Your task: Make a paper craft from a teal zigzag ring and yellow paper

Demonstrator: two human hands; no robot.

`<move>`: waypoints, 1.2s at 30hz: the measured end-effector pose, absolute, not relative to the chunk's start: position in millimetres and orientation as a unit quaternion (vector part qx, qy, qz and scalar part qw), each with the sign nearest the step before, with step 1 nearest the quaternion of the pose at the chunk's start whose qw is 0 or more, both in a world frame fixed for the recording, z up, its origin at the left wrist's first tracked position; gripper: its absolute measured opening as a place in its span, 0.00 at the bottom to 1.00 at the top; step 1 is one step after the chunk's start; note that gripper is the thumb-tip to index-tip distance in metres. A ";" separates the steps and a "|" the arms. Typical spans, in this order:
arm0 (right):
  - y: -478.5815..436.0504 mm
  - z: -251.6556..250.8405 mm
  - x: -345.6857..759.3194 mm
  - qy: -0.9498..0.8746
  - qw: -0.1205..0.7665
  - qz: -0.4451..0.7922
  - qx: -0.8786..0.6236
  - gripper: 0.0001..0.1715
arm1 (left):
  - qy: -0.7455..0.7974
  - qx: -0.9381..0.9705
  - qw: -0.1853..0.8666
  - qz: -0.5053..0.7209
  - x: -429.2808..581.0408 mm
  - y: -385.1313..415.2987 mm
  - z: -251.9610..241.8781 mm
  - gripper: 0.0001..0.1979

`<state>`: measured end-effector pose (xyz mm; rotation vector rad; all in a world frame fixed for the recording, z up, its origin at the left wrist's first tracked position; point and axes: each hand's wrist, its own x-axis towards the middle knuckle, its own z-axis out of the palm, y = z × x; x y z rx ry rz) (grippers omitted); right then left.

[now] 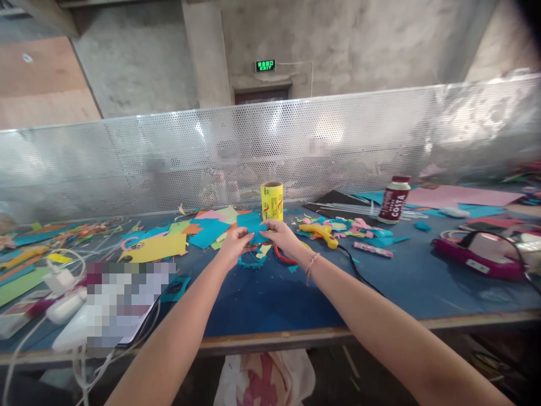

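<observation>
My left hand and my right hand are close together over the middle of the table, fingers pinched. Between them is a piece of blue paper, which both hands appear to grip by its lower edges. Just behind stands a yellow printed roll, upright with its hollow end up. A red ring-shaped item lies partly under my right hand. To the right of that hand rests a yellow glue gun with a black cord. Loose blue sheets and a yellow sheet lie left of my hands.
A perforated metal screen runs along the table's back. At right stand a dark red COSTA bottle and a purple device. White cables and a power adapter crowd the left, near a pixelated object. A bag hangs below the edge.
</observation>
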<state>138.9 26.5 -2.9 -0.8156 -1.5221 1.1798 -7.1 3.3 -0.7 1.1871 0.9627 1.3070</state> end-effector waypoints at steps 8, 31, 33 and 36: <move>26.8 -1.7 138.9 -0.663 0.497 0.440 -0.346 0.14 | 0.398 0.454 0.554 0.574 -6.9 3.8 2.1 0.08; 28.7 -1.1 142.0 -0.734 0.498 0.251 -0.388 0.14 | 0.426 0.508 0.503 0.555 -9.7 6.0 -2.5 0.09; 27.4 -0.3 141.9 -0.735 0.505 0.242 -0.381 0.16 | 0.437 0.530 0.497 0.530 -8.5 3.4 -1.5 0.09; 26.6 -1.8 142.1 -0.750 0.515 0.199 -0.364 0.20 | 0.453 0.516 0.510 0.518 -5.7 0.1 0.9 0.07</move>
